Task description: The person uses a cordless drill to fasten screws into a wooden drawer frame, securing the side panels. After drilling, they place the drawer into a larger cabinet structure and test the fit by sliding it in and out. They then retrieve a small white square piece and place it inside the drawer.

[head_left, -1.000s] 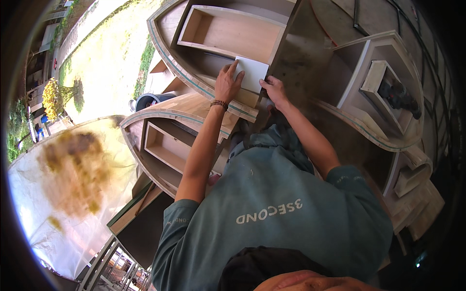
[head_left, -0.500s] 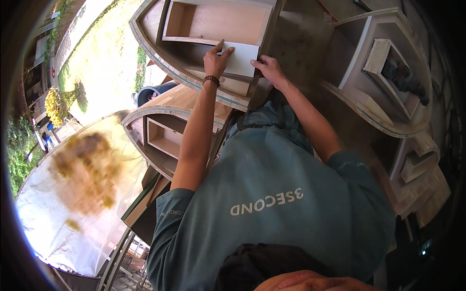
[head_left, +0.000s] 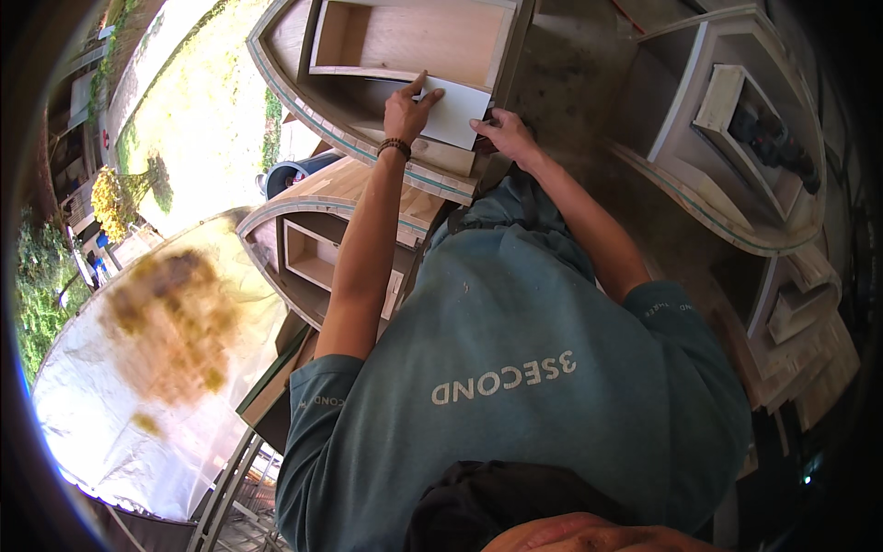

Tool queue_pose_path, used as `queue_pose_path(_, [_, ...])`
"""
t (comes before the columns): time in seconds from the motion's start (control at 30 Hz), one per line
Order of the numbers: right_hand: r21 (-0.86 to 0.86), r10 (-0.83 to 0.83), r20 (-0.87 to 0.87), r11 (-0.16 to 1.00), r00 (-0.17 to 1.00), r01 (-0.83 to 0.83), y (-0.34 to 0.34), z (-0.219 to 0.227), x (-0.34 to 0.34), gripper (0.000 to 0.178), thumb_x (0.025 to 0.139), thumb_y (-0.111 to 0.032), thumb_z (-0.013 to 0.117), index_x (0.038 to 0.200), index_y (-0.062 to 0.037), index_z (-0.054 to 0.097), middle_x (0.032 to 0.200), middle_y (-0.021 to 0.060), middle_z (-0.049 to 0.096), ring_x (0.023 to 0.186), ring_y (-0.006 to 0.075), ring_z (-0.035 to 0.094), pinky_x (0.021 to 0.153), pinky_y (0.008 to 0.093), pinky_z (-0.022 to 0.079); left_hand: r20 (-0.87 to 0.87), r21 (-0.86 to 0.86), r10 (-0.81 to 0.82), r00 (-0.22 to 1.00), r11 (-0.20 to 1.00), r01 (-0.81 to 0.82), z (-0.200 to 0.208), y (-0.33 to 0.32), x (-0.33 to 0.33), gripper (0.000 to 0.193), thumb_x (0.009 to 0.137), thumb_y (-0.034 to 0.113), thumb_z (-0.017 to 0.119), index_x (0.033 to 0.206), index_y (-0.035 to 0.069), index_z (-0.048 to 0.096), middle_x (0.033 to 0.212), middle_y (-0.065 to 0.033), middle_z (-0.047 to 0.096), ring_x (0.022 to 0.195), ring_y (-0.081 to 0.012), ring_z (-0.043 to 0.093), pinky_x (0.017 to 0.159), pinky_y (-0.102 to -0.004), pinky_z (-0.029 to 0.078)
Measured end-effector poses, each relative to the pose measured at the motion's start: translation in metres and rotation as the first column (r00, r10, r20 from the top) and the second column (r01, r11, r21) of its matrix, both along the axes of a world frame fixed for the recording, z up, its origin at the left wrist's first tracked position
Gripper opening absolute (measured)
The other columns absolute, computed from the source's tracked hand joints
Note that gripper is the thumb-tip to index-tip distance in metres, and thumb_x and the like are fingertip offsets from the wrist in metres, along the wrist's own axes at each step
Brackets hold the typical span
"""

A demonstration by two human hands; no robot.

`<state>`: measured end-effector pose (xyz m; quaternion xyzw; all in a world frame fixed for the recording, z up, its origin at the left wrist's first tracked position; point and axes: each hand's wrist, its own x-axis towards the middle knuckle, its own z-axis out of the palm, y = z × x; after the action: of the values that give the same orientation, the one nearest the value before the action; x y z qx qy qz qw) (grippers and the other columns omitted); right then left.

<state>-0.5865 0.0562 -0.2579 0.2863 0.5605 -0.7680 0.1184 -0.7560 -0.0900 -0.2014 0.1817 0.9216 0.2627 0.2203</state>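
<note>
A white rectangular sheet (head_left: 457, 114) lies across the gap beside the inner box (head_left: 414, 39) of a boat-shaped wooden piece (head_left: 363, 138). On the sheet's left end rests my left hand (head_left: 406, 112), its index finger stretched toward the box's edge and its thumb spread over the white surface. At the sheet's right end, my right hand (head_left: 511, 138) pinches the lower corner between thumb and fingers. My left hand's remaining fingers are partly hidden. A dark beaded bracelet (head_left: 395, 147) circles my left wrist.
A smaller boat-shaped wooden piece (head_left: 317, 216) stands below at left. Another (head_left: 708, 198) at right holds a dark object, perhaps a power tool (head_left: 774, 147). A dark bucket-like container (head_left: 287, 178) sits near the left pieces. Stained plastic sheeting (head_left: 92, 405) spreads at lower left.
The white sheet has tilted slightly, its right end a little lower. My right hand has shifted slightly left and down along that end. My left hand stays on the sheet.
</note>
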Motion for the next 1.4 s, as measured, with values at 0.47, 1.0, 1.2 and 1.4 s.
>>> queue_pose_path(0.47, [0.072, -0.03, 0.044, 0.997, 0.999, 0.026, 0.0, 0.003, -0.005, 0.038, 0.093, -0.028, 0.073, 0.11, 0.0051, 0.069, 0.097, 0.0103, 0.072, 0.082, 0.0143, 0.068, 0.069, 0.0302, 0.054, 0.07, -0.026, 0.052, 0.996, 0.998, -0.05, 0.007, 0.0, 0.002, 0.063, 0.083, 0.047, 0.078, 0.138, 0.02, 0.063, 0.116, -0.0225, 0.071, 0.107, -0.0364, 0.069, 0.09, -0.043, 0.055])
queue_pose_path(1.0, [0.084, 0.003, -0.064, 0.996, 0.998, 0.003, 0.003, 0.033, -0.15, 0.026, 0.092, -0.019, 0.073, 0.107, 0.0018, 0.069, 0.085, 0.0045, 0.069, 0.07, 0.0104, 0.061, 0.06, 0.0244, 0.05, -0.123, 0.316, 0.283, 0.951, 0.92, -0.233, 0.024, -0.047, -0.059, 0.067, 0.09, 0.034, 0.073, 0.146, 0.005, 0.05, 0.131, -0.0245, 0.064, 0.123, -0.0355, 0.061, 0.105, -0.0424, 0.047])
queue_pose_path(1.2, [-0.011, -0.016, -0.065, 1.0, 0.998, 0.015, -0.018, 0.018, -0.213, 0.02, 0.093, -0.012, 0.071, 0.105, 0.0038, 0.07, 0.088, 0.0065, 0.071, 0.07, 0.0119, 0.062, 0.058, 0.0262, 0.049, -0.549, -0.097, 0.362, 0.753, 0.867, -0.488, 0.022, -0.101, -0.045, 0.072, 0.093, 0.033, 0.065, 0.153, 0.004, 0.037, 0.159, -0.0233, 0.032, 0.145, -0.0394, 0.034, 0.117, -0.0448, 0.034])
queue_pose_path(1.4, [0.02, 0.003, -0.055, 1.0, 0.998, -0.002, -0.048, 0.003, -0.27, 0.017, 0.094, -0.012, 0.07, 0.102, 0.0028, 0.07, 0.085, 0.0057, 0.069, 0.068, 0.0111, 0.061, 0.058, 0.0267, 0.049, -0.415, 0.085, 0.554, 0.722, 0.813, -0.575, 0.009, -0.095, -0.026, 0.069, 0.094, 0.024, 0.059, 0.155, 0.005, 0.033, 0.163, -0.023, 0.024, 0.147, -0.0395, 0.032, 0.118, -0.0429, 0.033])
